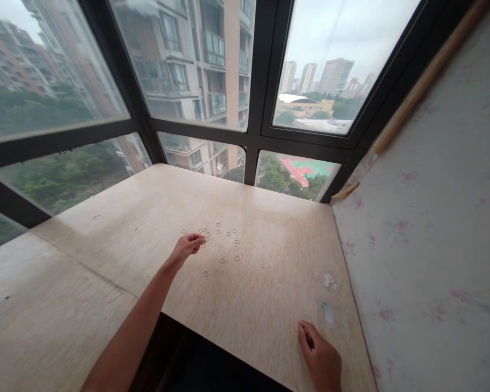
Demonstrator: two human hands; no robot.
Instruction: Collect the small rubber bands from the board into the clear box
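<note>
Several small thin rings point(237, 258) lie scattered on the beige stone-patterned sill point(269, 283), around its middle. My left hand point(189, 244) reaches in from the lower left over the left side of the rings. Its thumb and fingers are pinched together beside a few rings; whatever they hold, if anything, is too small to make out. Near the front edge at the right rests my right hand point(319, 351), its fingers curled and thumb close to them, away from the rings. Nothing can be made out inside its curl.
Crumpled white scraps point(329, 280) and a small clear plastic piece point(327, 312) lie on the right of the sill. Dark-framed windows point(253, 109) stand behind and left. A flowered wall point(433, 245) bounds the right side. A dark gap lies below the front edge.
</note>
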